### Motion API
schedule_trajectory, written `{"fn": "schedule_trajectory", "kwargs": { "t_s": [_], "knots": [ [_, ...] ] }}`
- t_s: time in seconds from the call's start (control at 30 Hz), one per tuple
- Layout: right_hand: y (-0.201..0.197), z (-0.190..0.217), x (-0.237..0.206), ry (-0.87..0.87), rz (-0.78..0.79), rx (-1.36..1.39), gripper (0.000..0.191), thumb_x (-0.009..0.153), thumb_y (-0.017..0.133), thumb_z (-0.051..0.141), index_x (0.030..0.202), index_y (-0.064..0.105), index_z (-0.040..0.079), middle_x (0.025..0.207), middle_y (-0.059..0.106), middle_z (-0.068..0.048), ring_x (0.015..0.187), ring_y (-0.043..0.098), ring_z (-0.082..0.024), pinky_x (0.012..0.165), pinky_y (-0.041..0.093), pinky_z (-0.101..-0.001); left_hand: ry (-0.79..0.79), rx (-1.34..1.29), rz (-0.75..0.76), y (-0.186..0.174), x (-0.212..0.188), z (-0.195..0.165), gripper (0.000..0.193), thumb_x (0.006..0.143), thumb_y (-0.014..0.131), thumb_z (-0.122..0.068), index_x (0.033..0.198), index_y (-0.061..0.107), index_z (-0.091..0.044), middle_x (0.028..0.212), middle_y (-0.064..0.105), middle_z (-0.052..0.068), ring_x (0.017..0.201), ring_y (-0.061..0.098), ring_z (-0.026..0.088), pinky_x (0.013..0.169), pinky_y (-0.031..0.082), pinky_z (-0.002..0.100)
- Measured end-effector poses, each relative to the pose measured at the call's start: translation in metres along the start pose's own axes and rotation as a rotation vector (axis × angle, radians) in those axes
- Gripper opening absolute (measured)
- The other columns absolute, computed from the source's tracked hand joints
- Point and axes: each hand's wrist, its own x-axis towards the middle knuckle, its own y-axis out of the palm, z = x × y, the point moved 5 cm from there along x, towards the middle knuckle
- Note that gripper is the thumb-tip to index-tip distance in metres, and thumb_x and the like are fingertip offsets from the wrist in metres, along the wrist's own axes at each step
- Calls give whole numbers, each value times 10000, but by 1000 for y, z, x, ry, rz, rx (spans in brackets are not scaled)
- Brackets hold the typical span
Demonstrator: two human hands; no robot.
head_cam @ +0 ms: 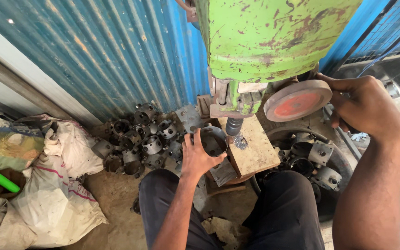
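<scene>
Your left hand [195, 155] is gripping a short grey metal ring [213, 140], fingers curled round its outer wall, thumb on the near side. The ring is lying on its side on the wooden block [255, 148], open mouth facing you, just left of the dark drill spindle [233, 126] hanging from the green drill press [269, 37]. Metal chips [240, 142] are sitting on the block right beside it.

Your right hand [364, 104] is closing round something behind the round reddish disc [297, 100] on the press's side; fingers are bunched together, but I cannot tell exactly what they're clamping.

A pile of similar rings [137, 141] is lying by the blue corrugated wall [107, 51]; more rings [318, 162] are sitting in a tyre [339, 159] on your right. White sacks [65, 185] are slumping at far left.
</scene>
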Motion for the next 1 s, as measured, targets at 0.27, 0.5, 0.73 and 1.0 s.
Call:
{"fn": "schedule_trajectory", "kwargs": {
  "t_s": [0.27, 0.5, 0.73, 1.0],
  "knots": [
    [5, -8, -2, 22, -31, 27, 399, 1008, 598, 68, 1397, 680, 109, 559, 655, -135, 427, 583, -155, 385, 447, -338, 59, 14, 23, 9, 6, 8, 1251, 590, 927, -543, 1512, 317, 44, 1392, 534, 310, 1273, 517, 446, 1121, 366, 572],
    [9, -8, -4, -83, -55, 169, 344, 993, 568, 26, 1294, 736, 27, 631, 647, -84, 488, 603, -119, 407, 450, -301, 83, 4, -18, 5, 4, 3, 1268, 562, 937, -563, 1495, 335, 51, 1389, 540, 297, 1303, 510, 447, 1145, 328, 576],
    [11, -17, -5, -38, -76, 212, 343, 964, 543, 11, 1233, 756, 9, 611, 644, -93, 465, 572, -122, 406, 442, -305, 65, -8, 15, 2, 7, 0, 1252, 560, 934, -544, 1490, 340, 46, 1376, 545, 293, 1284, 529, 436, 1143, 323, 556],
    [38, -35, -12, -115, -228, 272, 228, 1014, 554, 23, 1109, 752, -40, 640, 625, -60, 498, 563, -94, 453, 438, -273, 84, 19, 27, 5, 6, 6, 1273, 582, 934, -561, 1496, 320, 80, 1379, 534, 311, 1267, 534, 463, 1140, 333, 559]
  ]
}}
